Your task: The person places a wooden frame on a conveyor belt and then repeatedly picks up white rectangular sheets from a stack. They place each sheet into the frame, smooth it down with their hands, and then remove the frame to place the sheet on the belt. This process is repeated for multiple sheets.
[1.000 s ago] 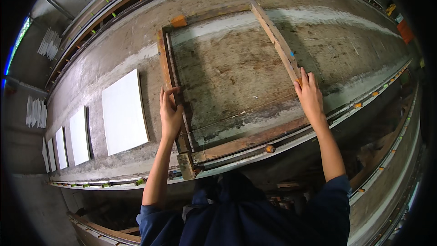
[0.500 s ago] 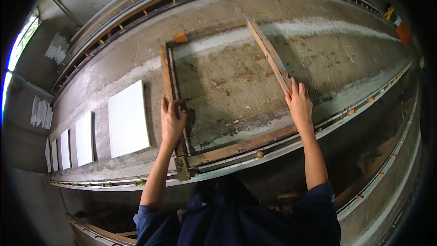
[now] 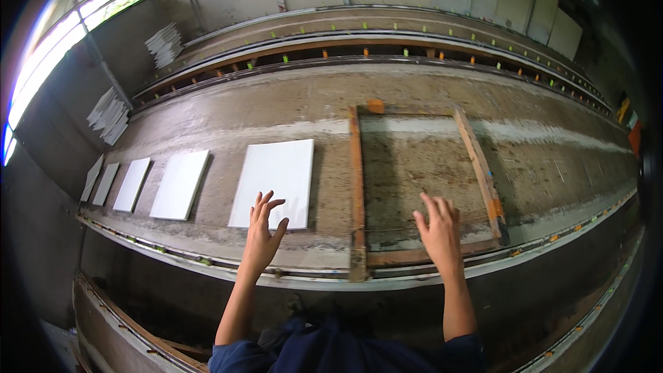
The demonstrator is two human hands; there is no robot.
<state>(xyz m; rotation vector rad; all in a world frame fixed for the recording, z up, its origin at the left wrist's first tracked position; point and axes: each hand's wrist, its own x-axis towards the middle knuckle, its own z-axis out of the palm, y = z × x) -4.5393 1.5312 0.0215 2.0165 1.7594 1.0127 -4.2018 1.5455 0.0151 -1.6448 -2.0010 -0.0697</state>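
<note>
A rectangular wooden frame (image 3: 357, 186) lies on the long, stained table (image 3: 414, 86), whose brown surface shows inside it. My right hand (image 3: 440, 228), open with the fingers apart, is over the near part of the frame's inner area and grips nothing. To the left of the frame lies a flat white panel (image 3: 280, 173). Over the panel's near edge hovers my left hand (image 3: 264, 233), open with curved, spread fingers. Whether its fingertips touch the panel I cannot tell.
Several more white panels (image 3: 181, 185) lie in a row toward the left end. Stacks of white sheets (image 3: 108, 116) stand at the far left. Along the near edge runs a rail (image 3: 193, 257) with coloured clips. Another long table (image 3: 331, 24) stands behind.
Both hands have let go of the frame's side bars and moved leftward relative to the table. My left hand is now over the nearest white panel. The view has swung left and up.
</note>
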